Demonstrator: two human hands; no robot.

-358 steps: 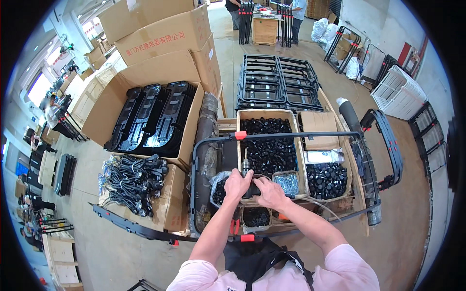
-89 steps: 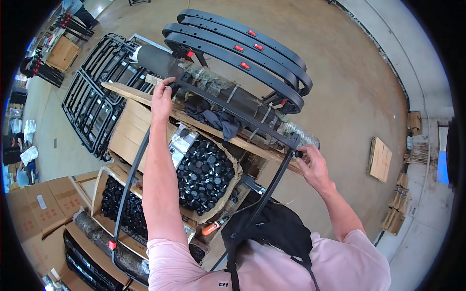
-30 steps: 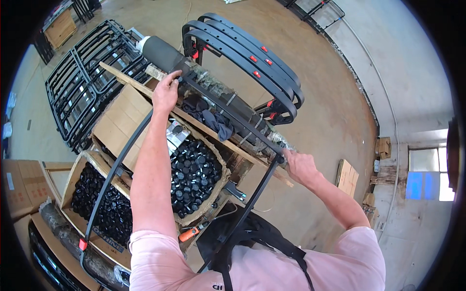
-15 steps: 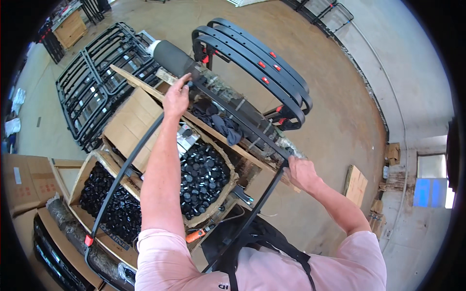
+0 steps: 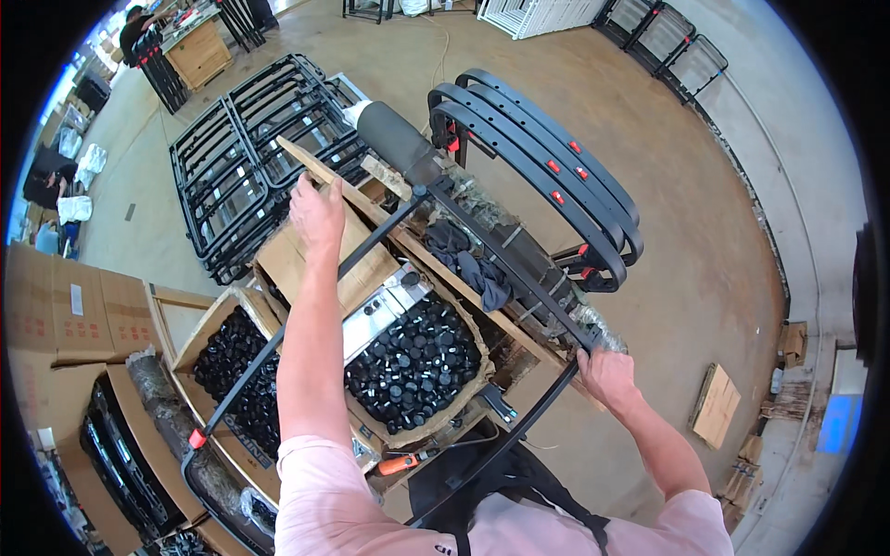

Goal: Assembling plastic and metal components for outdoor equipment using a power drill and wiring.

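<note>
Nearest the lower edge, a black apron strap [image 5: 519, 482] crosses a pale pink shirt, and both bare forearms rise from it to a black tubular metal frame [image 5: 501, 246] that arches over a loaded cart. The right hand [image 5: 604, 371] is closed around the frame's corner where the long cross-bar meets its side leg, just above the bare concrete floor [image 5: 705, 278], which lies smooth and wide to the right of the cart. The left hand [image 5: 317, 208] is held higher with loosely spread fingers, resting at the cardboard beside the frame's other leg; whether it grips the tube cannot be told. Under the frame, an open cardboard box [image 5: 413, 366] with soft, torn rims is heaped with small glossy black plastic caps, and a second such box [image 5: 232, 361] sits just left of it, with an orange-handled tool [image 5: 399, 463] lying at the near edge. Along the cart's far side lie a rough wooden plank [image 5: 371, 176], a dark padded roll [image 5: 399, 144] and curved black bars [image 5: 547, 167] with red tabs. Beyond, black wire-grid racks [image 5: 250, 157] lie flat on the floor, hemming the left side, while stacked cartons [image 5: 65, 306] crowd the left rim.
</note>
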